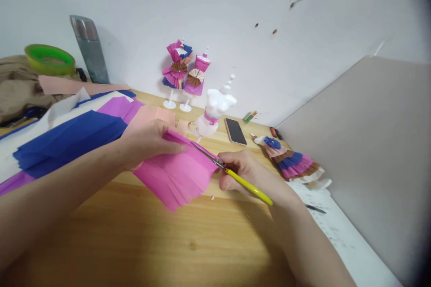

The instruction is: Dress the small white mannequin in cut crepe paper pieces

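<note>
My left hand (148, 143) pinches the upper edge of a folded pink crepe paper sheet (177, 175) and holds it just above the wooden table (151, 237). My right hand (245, 172) grips yellow-handled scissors (232, 174). Their steel blades point left and lie along the paper's top right edge. A bare white mini mannequin (215, 112) with a pink waistband stands right behind the paper.
Blue, purple, peach and white paper sheets (74, 136) lie stacked at left. Two dressed mini mannequins (183, 74) stand by the wall. A phone (235, 131), a layered paper dress (291, 161), a steel flask (90, 49) and a green ring (50, 59) are around. A grey board (370, 152) rises at right.
</note>
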Available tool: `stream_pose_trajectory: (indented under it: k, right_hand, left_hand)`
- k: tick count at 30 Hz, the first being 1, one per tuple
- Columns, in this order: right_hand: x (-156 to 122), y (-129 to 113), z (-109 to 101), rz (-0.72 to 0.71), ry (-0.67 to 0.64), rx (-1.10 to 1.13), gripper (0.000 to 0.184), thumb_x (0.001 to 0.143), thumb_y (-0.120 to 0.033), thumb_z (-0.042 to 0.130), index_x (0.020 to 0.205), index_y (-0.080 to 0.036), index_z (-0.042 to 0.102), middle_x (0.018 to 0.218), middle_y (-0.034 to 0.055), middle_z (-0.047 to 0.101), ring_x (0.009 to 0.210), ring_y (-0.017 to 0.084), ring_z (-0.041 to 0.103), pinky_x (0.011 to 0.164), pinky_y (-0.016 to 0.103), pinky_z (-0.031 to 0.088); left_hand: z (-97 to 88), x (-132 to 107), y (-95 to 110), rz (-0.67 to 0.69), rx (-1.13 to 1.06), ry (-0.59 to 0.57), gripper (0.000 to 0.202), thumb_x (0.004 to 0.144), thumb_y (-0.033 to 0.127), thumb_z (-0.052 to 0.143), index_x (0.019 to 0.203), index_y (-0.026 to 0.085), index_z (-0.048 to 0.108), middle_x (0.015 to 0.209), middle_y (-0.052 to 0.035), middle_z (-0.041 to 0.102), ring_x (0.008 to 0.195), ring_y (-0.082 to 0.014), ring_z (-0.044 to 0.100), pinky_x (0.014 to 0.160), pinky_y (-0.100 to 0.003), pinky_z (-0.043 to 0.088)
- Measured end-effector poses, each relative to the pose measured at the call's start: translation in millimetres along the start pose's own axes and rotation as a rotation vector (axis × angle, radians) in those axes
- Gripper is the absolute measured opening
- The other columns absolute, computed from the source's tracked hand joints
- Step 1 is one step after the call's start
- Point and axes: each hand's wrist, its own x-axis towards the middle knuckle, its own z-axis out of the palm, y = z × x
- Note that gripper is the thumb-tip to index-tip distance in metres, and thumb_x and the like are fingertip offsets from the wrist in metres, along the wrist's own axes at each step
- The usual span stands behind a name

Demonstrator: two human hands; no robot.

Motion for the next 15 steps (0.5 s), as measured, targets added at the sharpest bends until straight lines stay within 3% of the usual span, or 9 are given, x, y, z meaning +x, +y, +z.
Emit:
stream_pose_trajectory:
  k: [4, 9, 15]
  right_hand:
    - [0.3, 1.4, -0.1, 0.001, 0.013, -0.015, 0.056, 0.064, -0.069, 0.073, 0.077, -0.014, 0.069, 0.061, -0.0020, 0.050, 0.057, 0.011, 0.039, 0.052, 0.024, 0.029]
    - [-0.3, 3.5, -0.3, 0.005, 0.003, -0.007, 0.054, 0.066, -0.067, 0.073, 0.076, -0.014, 0.066, 0.065, -0.0006, 0.052, 0.060, 0.012, 0.040, 0.053, 0.024, 0.030]
    - [-1.8, -0.2, -0.2, -0.003, -0.052, 0.002, 0.055, 0.068, -0.069, 0.071, 0.077, -0.015, 0.063, 0.065, -0.0024, 0.044, 0.060, 0.011, 0.034, 0.053, 0.024, 0.027]
  left_hand:
    - [-1.7, 1.3, -2.4, 0.008, -0.015, -0.023, 0.008, 0.062, 0.020, 0.080, 0.065, 0.017, 0.073, 0.057, 0.0007, 0.066, 0.056, -0.0131, 0.060, 0.050, -0.021, 0.047]
    - [-4.5, 0.9, -3.6, 0.071, -0.140, -0.145, 0.011, 0.065, 0.024, 0.081, 0.071, 0.018, 0.074, 0.065, -0.0004, 0.069, 0.063, -0.0140, 0.064, 0.060, -0.024, 0.052]
    - [-4.8, 2.7, -5.7, 0.128, -0.154, -0.063, 0.020, 0.071, 0.029, 0.078, 0.059, 0.017, 0.067, 0.056, 0.0024, 0.061, 0.052, -0.0082, 0.054, 0.053, -0.019, 0.045]
